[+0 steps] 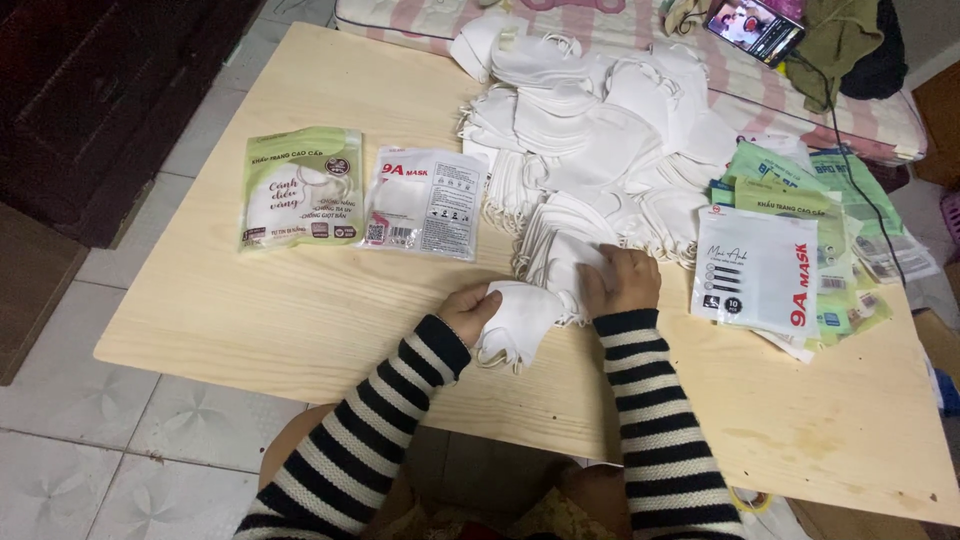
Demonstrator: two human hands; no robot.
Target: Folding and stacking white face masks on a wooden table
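Note:
My left hand [468, 310] grips a small stack of white face masks [518, 322] near the table's front edge. My right hand [620, 280] rests on the near edge of a big heap of white masks [590, 140] that covers the middle and back of the light wooden table [300, 310]. Both arms wear black-and-white striped sleeves. A green packet [301, 188] and a white filled packet [425, 203] lie side by side at the left. A pile of empty white and green packets [770, 265] lies at the right.
A phone [754, 26] with a lit screen lies on a striped mattress [640, 30] behind the table, its cable running down the right side. Dark clothes [845, 45] lie beside it. Dark wooden furniture [100, 90] stands at the left on a tiled floor [120, 440].

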